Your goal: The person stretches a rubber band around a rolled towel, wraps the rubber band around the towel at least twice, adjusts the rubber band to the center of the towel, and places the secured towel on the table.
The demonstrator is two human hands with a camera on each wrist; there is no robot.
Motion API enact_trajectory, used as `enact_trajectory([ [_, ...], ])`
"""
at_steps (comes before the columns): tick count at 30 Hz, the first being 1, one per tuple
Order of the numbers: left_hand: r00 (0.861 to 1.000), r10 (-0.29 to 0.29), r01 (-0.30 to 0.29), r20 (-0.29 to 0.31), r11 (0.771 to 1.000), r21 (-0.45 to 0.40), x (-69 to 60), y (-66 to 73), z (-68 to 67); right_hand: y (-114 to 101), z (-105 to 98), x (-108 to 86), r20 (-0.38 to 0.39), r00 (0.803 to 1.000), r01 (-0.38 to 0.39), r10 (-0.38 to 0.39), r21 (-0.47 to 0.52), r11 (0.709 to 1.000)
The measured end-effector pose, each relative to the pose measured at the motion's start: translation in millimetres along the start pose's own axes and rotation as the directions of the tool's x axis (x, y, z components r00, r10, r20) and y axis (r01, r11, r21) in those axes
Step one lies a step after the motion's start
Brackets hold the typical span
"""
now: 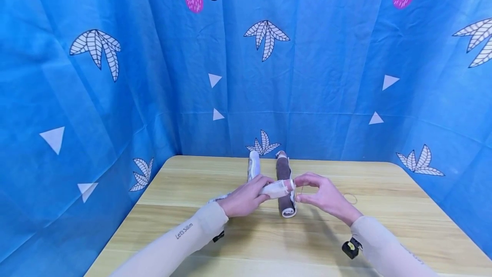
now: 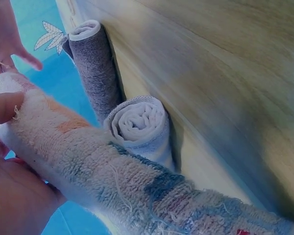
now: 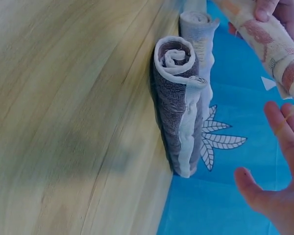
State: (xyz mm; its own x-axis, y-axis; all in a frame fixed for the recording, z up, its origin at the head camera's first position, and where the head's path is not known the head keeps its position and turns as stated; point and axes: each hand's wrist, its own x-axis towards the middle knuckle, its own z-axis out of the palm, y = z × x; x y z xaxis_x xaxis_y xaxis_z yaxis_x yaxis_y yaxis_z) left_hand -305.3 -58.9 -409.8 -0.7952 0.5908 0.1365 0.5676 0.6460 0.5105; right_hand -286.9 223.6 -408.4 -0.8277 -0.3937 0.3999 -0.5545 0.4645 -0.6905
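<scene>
1. Head view: my left hand [image 1: 246,198] is closed around the patterned rolled towel [image 1: 274,189], held above the desk [image 1: 403,225], one end pointing at my right hand [image 1: 324,195].
2. Head view: the desk's far edge lies beyond both hands, meeting the blue curtain [image 1: 326,76]; bare wood runs out to the side edges, left of my left hand and right of my right. A thin loop [image 1: 355,198] lies near my right wrist.
3. Head view: the dark roll [image 1: 283,170] lies beneath the held towel, between my hands, reaching towards the far edge; the pale roll [image 1: 253,163] lies beyond my left hand, partly hidden by it.
4. Left wrist view: my left thumb presses the towel near its end, palm underneath. The pale roll's coiled end shows below the towel, the dark roll's further off.
5. Right wrist view: my right thumb and fingers are spread, gripping no towel; a thin yellow band [image 3: 292,110] crosses the fingers just beside the towel's end. The two rolls lie apart from this hand, along the desk.
</scene>
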Motion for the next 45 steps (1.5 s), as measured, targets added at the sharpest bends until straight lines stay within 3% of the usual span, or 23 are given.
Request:
enact_trajectory([
  [9, 1.000, 0.029, -0.030, 0.006, 0.999, 0.027, 0.1, 5.1, -0.7, -6.3, 4.8, 3.8, 0.067, 0.995, -0.071, 0.071, -0.008, 0.997],
  [19, 0.999, 0.052, -0.052, 0.017, 0.998, 0.018, -0.2, 11.2, -2.1, -17.2, 13.6, 12.9, 0.107, 0.993, -0.047, 0.047, -0.003, 0.999],
  [28, 0.998, 0.054, -0.054, 0.013, 0.999, -0.002, 1.1, 15.0, -3.8, -25.0, 22.7, 16.6, 0.093, 0.996, -0.017, 0.016, 0.009, 1.000],
  [34, 0.997, 0.070, -0.072, -0.040, 0.996, -0.043, 1.8, 15.1, -4.4, -28.0, 28.0, 20.2, 0.070, 0.997, 0.026, -0.023, -0.046, 0.999],
  [37, 0.985, 0.152, -0.153, -0.086, 0.988, -0.010, 2.2, 15.4, -3.0, -28.6, 29.6, 21.4, 0.057, 0.998, 0.005, -0.002, -0.052, 0.999],
  [41, 0.952, 0.279, -0.267, -0.123, 0.958, 0.104, 3.0, 16.5, 0.3, -28.3, 31.4, 21.7, 0.048, 0.999, -0.024, 0.026, -0.048, 0.999],
  [43, 0.940, 0.314, -0.297, -0.136, 0.946, 0.133, 3.4, 16.7, 1.6, -28.9, 32.1, 21.4, 0.049, 0.998, -0.028, 0.030, -0.037, 0.999],
  [45, 0.936, 0.318, -0.304, -0.152, 0.947, 0.108, 4.3, 16.1, 2.4, -30.6, 32.2, 21.0, 0.057, 0.998, -0.028, 0.029, -0.031, 0.999],
])
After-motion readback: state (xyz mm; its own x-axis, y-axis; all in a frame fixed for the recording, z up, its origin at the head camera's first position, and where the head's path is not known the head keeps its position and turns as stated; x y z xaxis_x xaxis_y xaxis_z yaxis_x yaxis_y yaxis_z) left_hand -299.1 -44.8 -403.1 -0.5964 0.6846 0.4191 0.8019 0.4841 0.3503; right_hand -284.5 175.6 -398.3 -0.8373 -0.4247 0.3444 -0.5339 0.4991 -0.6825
